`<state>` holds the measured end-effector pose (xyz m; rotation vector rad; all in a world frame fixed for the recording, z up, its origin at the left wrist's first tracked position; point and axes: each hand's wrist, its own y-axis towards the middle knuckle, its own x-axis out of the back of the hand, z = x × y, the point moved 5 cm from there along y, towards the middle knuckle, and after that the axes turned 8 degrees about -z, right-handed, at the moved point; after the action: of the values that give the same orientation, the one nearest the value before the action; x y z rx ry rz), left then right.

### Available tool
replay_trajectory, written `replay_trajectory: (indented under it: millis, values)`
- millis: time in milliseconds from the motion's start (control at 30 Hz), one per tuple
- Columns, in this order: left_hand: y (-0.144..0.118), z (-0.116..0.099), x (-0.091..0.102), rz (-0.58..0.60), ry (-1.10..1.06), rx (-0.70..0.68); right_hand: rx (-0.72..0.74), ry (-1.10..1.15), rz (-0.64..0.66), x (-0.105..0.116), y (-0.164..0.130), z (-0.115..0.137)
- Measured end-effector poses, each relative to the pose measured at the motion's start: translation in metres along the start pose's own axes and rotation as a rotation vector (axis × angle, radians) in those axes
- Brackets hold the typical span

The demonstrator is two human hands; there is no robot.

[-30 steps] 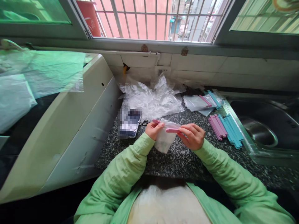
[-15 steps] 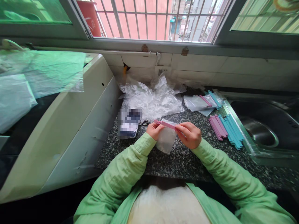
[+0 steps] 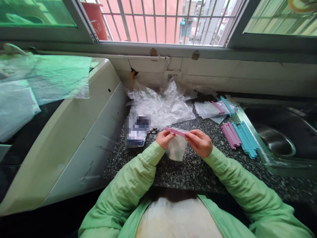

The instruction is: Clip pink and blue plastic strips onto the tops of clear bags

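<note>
A pink bag sealing clip [image 3: 178, 132] lies across the top of a small clear plastic bag [image 3: 177, 150], which hangs below it over the speckled counter. My left hand [image 3: 164, 139] pinches the clip's left end between thumb and fingers. At the other end, my right hand [image 3: 201, 142] is closed on the clip and the bag's upper right corner. Several loose pink clips [image 3: 231, 135] and blue clips [image 3: 245, 139] lie to the right of my hands. Behind them are flat plastic bags [image 3: 209, 109] with a pink and a blue clip on them.
Crumpled clear plastic [image 3: 160, 104] covers the counter behind my hands. A blurred phone-like object [image 3: 137, 131] lies to the left. A metal sink [image 3: 266, 165] is at the right, and a large cream-coloured appliance [image 3: 81, 132] stands at the left. A barred window [image 3: 163, 15] is ahead.
The bag's lower part has swung slightly and its bottom edge sits a little higher. Both hands stay on the pink clip, almost unmoved.
</note>
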<state>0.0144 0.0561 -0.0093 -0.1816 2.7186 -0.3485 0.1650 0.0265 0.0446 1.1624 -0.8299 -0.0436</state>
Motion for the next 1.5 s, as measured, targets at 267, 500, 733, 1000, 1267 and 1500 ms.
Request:
replay_trajectory:
  millis: [267,500,733,1000,1267,1500]
  values:
    - [0.000,0.001,-0.001,0.051,0.021,0.003,0.006,0.005,0.008,-0.001,0.000,-0.001]
    - [0.000,-0.007,0.004,0.046,0.058,-0.132,0.017,-0.005,-0.002,0.000,0.000,-0.002]
    - [-0.005,-0.020,0.004,-0.050,0.157,-0.226,0.061,-0.028,-0.014,0.000,0.000,0.000]
    - [-0.008,-0.029,0.002,-0.082,0.175,-0.245,-0.098,0.048,0.022,0.001,0.002,-0.004]
    - [-0.015,-0.033,-0.005,0.103,0.290,-0.352,-0.516,0.405,0.328,-0.012,-0.001,-0.021]
    - [-0.013,-0.027,-0.005,0.179,0.351,-0.415,-0.573,0.451,0.304,-0.014,-0.004,-0.017]
